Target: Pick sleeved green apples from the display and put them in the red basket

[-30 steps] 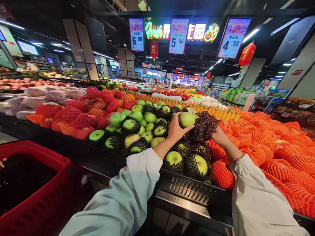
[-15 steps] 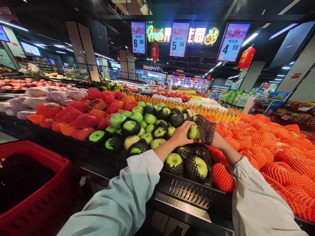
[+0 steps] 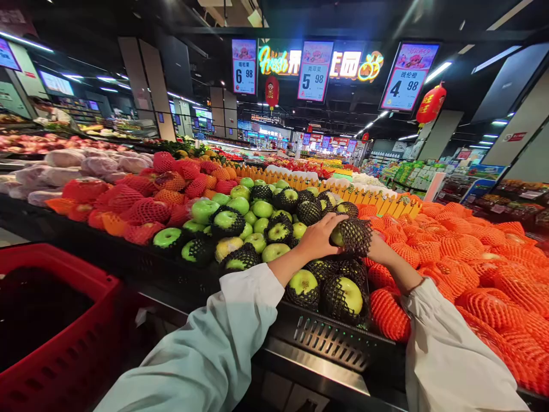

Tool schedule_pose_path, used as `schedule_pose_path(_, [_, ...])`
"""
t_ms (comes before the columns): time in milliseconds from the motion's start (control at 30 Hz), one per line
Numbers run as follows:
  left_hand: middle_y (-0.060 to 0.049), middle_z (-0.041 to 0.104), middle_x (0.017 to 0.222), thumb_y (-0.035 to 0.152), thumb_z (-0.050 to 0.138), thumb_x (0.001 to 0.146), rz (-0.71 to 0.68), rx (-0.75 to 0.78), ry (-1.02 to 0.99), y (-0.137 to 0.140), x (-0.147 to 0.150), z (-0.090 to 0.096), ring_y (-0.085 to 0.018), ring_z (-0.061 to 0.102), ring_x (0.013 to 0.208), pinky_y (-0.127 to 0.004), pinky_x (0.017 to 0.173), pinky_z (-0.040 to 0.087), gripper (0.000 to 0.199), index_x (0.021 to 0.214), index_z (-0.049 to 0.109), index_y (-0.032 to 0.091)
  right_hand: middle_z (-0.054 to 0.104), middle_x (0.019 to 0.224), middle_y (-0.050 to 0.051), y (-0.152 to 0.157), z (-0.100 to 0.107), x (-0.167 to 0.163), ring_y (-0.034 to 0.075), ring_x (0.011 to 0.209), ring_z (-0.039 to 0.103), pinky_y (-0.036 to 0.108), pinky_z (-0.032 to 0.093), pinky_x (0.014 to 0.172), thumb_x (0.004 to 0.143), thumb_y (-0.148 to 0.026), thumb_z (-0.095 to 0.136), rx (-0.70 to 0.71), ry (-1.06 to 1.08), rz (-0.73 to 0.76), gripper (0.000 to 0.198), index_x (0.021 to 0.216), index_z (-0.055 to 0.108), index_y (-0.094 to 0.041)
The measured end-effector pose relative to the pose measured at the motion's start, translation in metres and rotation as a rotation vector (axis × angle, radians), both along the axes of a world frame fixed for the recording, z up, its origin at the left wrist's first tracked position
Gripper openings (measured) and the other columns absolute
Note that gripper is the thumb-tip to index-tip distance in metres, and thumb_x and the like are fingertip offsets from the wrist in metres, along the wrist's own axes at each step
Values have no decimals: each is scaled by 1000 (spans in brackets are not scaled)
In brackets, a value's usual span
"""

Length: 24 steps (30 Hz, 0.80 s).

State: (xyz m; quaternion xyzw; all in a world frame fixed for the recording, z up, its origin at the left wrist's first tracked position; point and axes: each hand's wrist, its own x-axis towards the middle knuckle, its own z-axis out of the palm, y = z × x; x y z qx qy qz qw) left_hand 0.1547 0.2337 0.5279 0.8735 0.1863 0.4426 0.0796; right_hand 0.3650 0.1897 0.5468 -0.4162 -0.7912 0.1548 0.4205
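A green apple (image 3: 337, 236) is held just above the pile, tilted on its side. My left hand (image 3: 318, 237) grips its bare left end, thumb and fingers around it. A black foam net sleeve (image 3: 357, 236) covers most of the apple. My right hand (image 3: 379, 248) is closed at the sleeve's right end, its fingers mostly hidden behind the net. Below and to the left lie several green apples (image 3: 275, 252), some bare and some in black nets. Two netted apples, the nearer a large one (image 3: 349, 296), sit close under my hands.
A black slotted crate (image 3: 330, 337) edges the front of the display. Fruit in orange nets (image 3: 446, 269) is heaped on the right; red-netted fruit (image 3: 141, 200) lies on the left. A red basket (image 3: 64, 274) stands at lower left. A low yellow picket divider (image 3: 381, 201) runs behind.
The black net now reaches further left over the apple, leaving less green skin bare. My hands stay in nearly the same place, and the view has shifted slightly.
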Motion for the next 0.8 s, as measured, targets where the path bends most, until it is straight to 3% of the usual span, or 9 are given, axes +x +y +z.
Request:
schedule_pose_path(167, [-10, 54, 139, 32, 84, 68, -41, -68, -142, 0, 0, 2, -30, 54, 132, -44, 112, 46, 79, 136, 44, 24, 71, 115, 10, -5, 1, -2, 38, 120, 59, 53, 40, 114, 64, -62, 86, -52, 188, -55, 60, 109, 71, -24])
schedule_pose_path(400, [-13, 54, 138, 36, 84, 69, -81, -29, -175, 5, 2, -1, -30, 56, 127, -45, 108, 49, 80, 136, 44, 20, 74, 104, 9, -4, 5, -3, 36, 117, 62, 54, 42, 113, 64, -51, 88, -48, 285, -63, 46, 96, 70, -23])
schedule_pose_path(467, [-12, 54, 138, 36, 79, 74, -77, -31, -193, 5, 2, 0, -28, 61, 118, -42, 102, 54, 73, 137, 45, 20, 73, 108, 9, -2, 5, -2, 35, 115, 63, 53, 43, 112, 60, -48, 90, 9, 327, -105, 51, 98, 69, -23])
schedule_pose_path(567, [-11, 54, 138, 32, 66, 81, -75, -70, -242, 3, -1, 1, -22, 65, 102, -32, 77, 61, 62, 139, 47, 21, 71, 116, 9, 0, 4, 0, 34, 112, 65, 52, 46, 110, 53, -46, 93, 56, 385, -140, 62, 104, 65, -23])
schedule_pose_path(667, [-12, 49, 143, 28, 56, 84, -141, -107, -256, 1, -4, 2, -21, 63, 103, -27, 65, 59, 64, 146, 41, 23, 70, 120, 10, 0, 4, 1, 34, 115, 64, 51, 46, 110, 52, -45, 94, 60, 362, -127, 66, 106, 64, -23])
schedule_pose_path(733, [-13, 44, 148, 32, 57, 85, -211, -88, -229, 1, -5, 3, -26, 58, 118, -33, 79, 61, 69, 150, 34, 23, 70, 120, 10, -1, 3, 1, 34, 116, 63, 51, 45, 110, 53, -47, 93, 65, 332, -115, 65, 107, 65, -23])
schedule_pose_path(800, [-15, 39, 152, 41, 66, 83, -234, -40, -170, 0, -5, 3, -31, 46, 136, -45, 104, 53, 81, 153, 29, 23, 70, 120, 10, -1, 2, 2, 34, 117, 62, 51, 45, 111, 58, -50, 91, 78, 311, -114, 61, 107, 65, -23])
